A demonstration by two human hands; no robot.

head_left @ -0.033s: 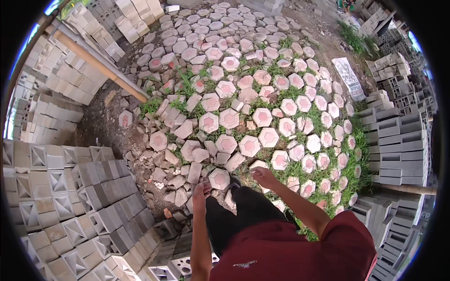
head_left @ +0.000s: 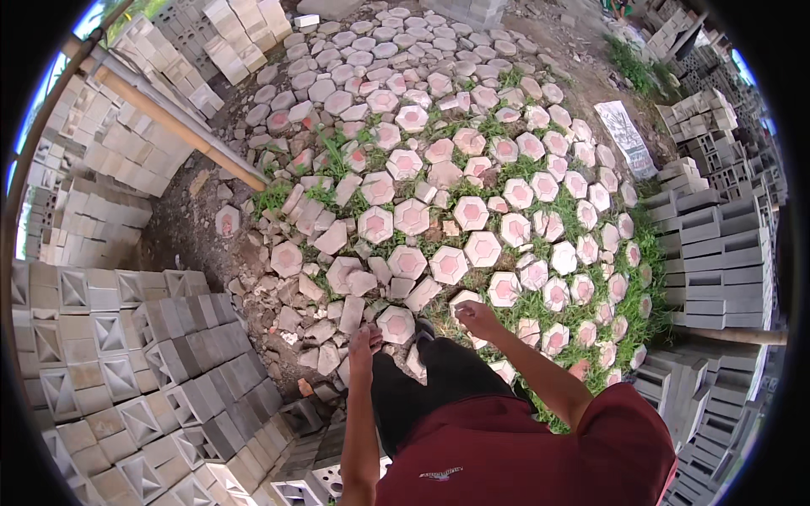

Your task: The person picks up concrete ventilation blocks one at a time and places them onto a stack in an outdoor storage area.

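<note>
My left hand (head_left: pixel 365 341) hangs low, its fingers loosely bent, with nothing visible in them. Just past its fingertips lies a hexagonal paver (head_left: pixel 396 325) with a pinkish centre, close to my dark shoe. My right hand (head_left: pixel 476 319) is held out over the ground with bent fingers, and I see no object in it. Under it shows part of a pale paver (head_left: pixel 463 300). To the left of the near pavers, a grey rectangular slab (head_left: pixel 352 313) lies among broken pieces. Neither hand visibly touches any of these.
Many hexagonal pavers (head_left: pixel 483 247) are spread over grass ahead. Rubble (head_left: pixel 319 330) lies at left, beside stacked concrete blocks (head_left: pixel 191 341). More hollow blocks (head_left: pixel 704 257) line the right side. A bamboo pole (head_left: pixel 181 125) slants in from the upper left. A printed sheet (head_left: pixel 625 139) lies far right.
The view has shifted very slightly. My right hand sits a touch further right and lower in the picture, while my left hand stays almost where it was.
</note>
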